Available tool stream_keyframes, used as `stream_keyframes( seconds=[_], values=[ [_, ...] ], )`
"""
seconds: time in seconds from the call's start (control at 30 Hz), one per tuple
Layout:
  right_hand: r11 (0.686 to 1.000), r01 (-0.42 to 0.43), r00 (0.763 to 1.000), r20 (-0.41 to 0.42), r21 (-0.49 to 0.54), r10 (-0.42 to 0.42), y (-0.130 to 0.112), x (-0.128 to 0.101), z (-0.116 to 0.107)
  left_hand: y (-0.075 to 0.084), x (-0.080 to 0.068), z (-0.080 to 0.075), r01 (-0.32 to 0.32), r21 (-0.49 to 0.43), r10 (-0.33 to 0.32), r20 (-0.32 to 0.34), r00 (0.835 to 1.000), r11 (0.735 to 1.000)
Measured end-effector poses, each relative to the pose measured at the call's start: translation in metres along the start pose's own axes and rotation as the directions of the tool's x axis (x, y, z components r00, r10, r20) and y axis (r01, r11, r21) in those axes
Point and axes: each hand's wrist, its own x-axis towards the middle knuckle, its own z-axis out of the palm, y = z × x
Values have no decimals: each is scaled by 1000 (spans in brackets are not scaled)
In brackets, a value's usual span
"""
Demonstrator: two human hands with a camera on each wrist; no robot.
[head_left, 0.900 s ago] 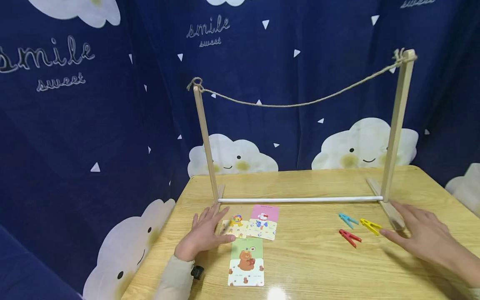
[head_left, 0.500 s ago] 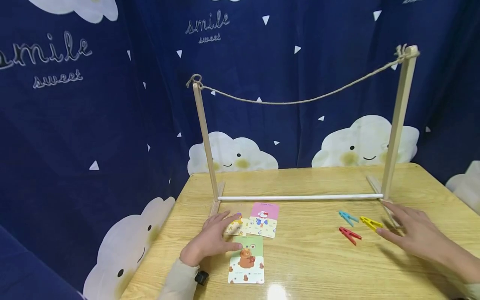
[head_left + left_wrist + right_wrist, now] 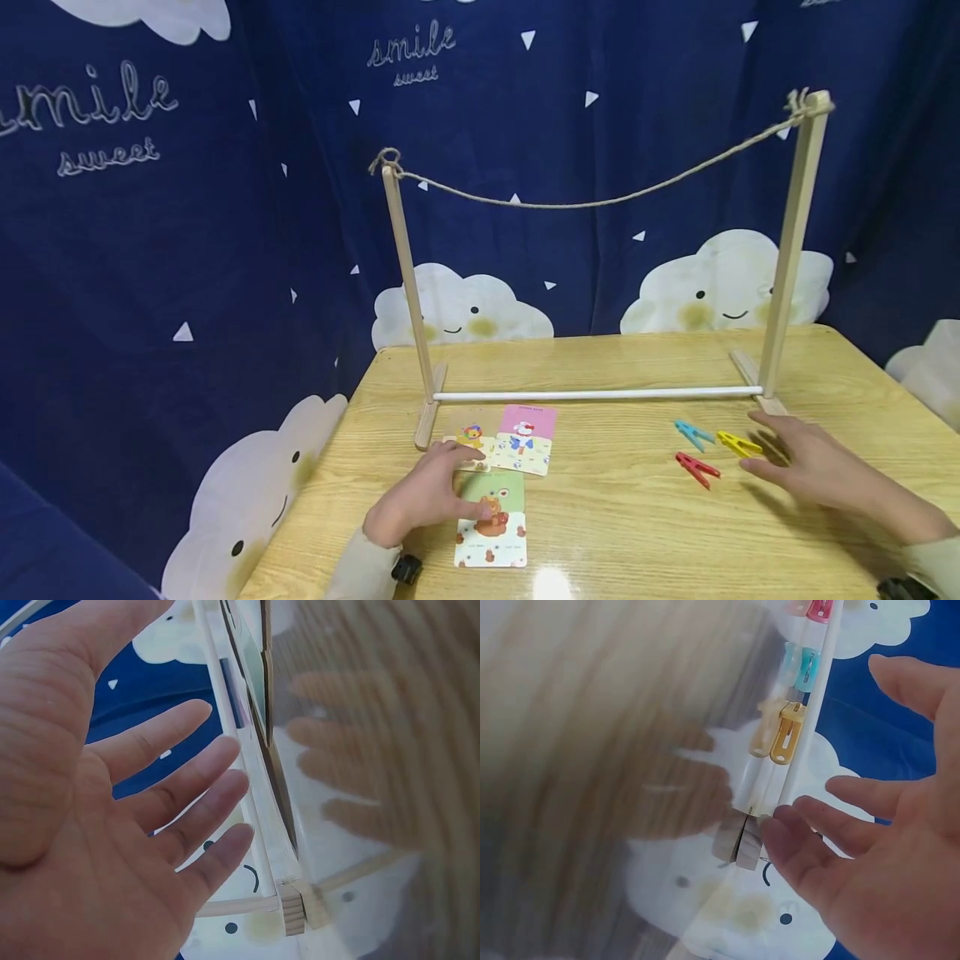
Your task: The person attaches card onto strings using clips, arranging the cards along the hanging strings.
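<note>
My left hand (image 3: 427, 496) hovers over the left edge of a green-and-white bear card (image 3: 491, 546), thumb overlapping the bear. In the left wrist view its fingers (image 3: 217, 799) are spread and hold nothing. Behind the bear card lie a lion card (image 3: 472, 434), partly covered by my fingers in the head view, and a pink-topped card (image 3: 529, 425) with a white animal. My right hand (image 3: 832, 467) is above the table, just right of three clothespins: yellow (image 3: 738, 443), blue (image 3: 693, 435) and red (image 3: 697, 469). Its fingers are loosely extended around nothing.
A wooden frame stands across the table (image 3: 600, 517), with a left post (image 3: 408, 283), a right post (image 3: 795, 250) and a white rod (image 3: 600, 394) low between them. A slack twine (image 3: 570, 205) joins the post tops. A blue cloud-print curtain (image 3: 480, 108) hangs behind.
My left hand has moved right and nearer to me, from beside the lion card to over the bear card. My right hand has shifted slightly left, toward the clothespins. Cards and clothespins stay put.
</note>
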Motion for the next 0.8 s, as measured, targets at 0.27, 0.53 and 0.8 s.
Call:
stream_keyframes(
  seconds=[0.27,0.53,0.8],
  values=[
    [999,-3,998,56,-39,5,5,8,1,2,-2,-1,14,-2,-14,11,1000,1000],
    [999,-2,998,66,-55,5,7,14,2,0,-4,-1,19,-3,-19,32,999,1000],
    [999,44,998,36,-25,-43,10,13,10,2,-7,-1,39,-2,-39,48,998,999]
  ],
)
